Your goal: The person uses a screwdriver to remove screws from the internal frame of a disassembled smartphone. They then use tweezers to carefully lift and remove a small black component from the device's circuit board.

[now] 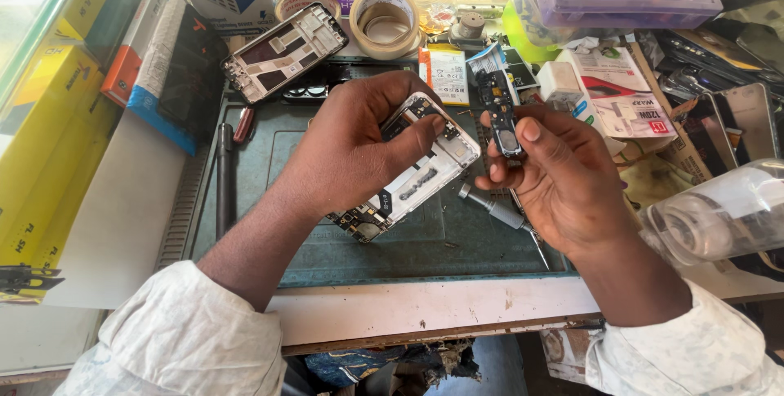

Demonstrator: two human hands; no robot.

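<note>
Over the green mat point(425, 249), our left hand point(351, 147) grips an opened phone frame point(412, 175) while our right hand point(559, 180) pinches a small dark circuit board point(500, 110).

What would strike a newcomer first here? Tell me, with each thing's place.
At centre, the left hand grips an opened phone frame above the green work mat, while the right hand pinches a small dark circuit part beside it. A second stripped frame lies at upper left, near a tape roll.
</note>
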